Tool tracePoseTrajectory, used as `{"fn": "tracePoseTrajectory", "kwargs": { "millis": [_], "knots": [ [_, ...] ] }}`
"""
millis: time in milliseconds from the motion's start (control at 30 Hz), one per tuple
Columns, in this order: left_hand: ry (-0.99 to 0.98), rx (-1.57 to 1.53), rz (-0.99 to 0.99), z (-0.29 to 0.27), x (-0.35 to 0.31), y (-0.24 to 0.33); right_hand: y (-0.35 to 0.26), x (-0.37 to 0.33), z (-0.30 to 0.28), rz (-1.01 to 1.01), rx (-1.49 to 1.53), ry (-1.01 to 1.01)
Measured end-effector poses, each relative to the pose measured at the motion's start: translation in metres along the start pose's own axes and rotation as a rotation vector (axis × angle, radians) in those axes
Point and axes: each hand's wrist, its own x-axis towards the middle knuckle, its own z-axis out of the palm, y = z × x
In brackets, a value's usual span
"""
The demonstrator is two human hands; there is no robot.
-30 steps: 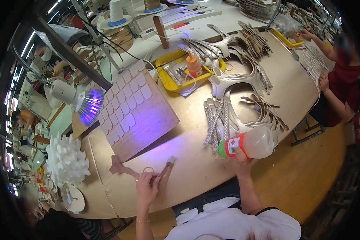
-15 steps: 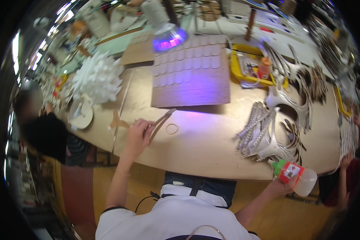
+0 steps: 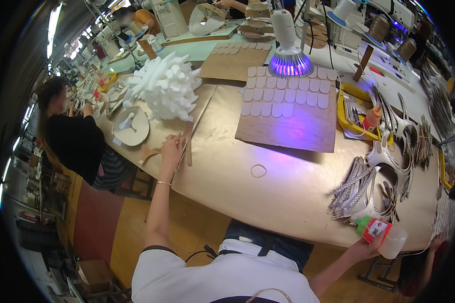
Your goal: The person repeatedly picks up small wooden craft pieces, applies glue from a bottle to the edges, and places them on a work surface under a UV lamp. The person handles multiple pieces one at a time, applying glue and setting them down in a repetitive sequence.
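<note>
My left hand (image 3: 172,149) is over the table near its left front edge. Its fingers are closed at a narrow brown strip (image 3: 189,147) that looks like leather; the exact grip is hard to make out. Beside that hand lies a small forked brown piece (image 3: 147,153). At the right front edge, my right hand (image 3: 364,250) is wrapped around a translucent squeeze bottle (image 3: 391,244) with a green cap and red label, held tilted with the cap toward the upper left. Braided strap parts (image 3: 351,191) lie just beyond the bottle.
A lamp (image 3: 290,45) glows purple over a board (image 3: 308,132) with rows of rounded pieces. A white foam cluster (image 3: 164,86) and a round dish (image 3: 132,132) stand left. A rubber band (image 3: 258,171) lies mid-table. At right is a yellow tray (image 3: 345,113). A co-worker (image 3: 73,139) sits left.
The view has swung left. My left hand has moved left over the table, bringing the brown strip beside the forked piece. My right hand still holds the bottle.
</note>
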Motion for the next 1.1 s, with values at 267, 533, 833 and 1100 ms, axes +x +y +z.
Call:
{"fn": "tracePoseTrajectory", "kwargs": {
  "millis": [267,533,833,1100],
  "knots": [
    [0.323,-0.084,0.126,-0.001,-0.001,0.064,0.002,0.013,0.01,0.065,0.175,-0.149],
    [-0.204,-0.801,0.635,-0.004,-0.026,0.29,-0.035,0.034,-0.001,0.066,0.41,0.048],
    [-0.592,-0.996,1.195,-0.001,-0.08,0.496,-0.037,0.047,-0.068,-0.03,0.192,0.289],
    [-0.893,-0.341,1.409,0.002,-0.115,0.527,-0.038,0.054,-0.091,-0.03,0.152,0.325]
  ]
}}
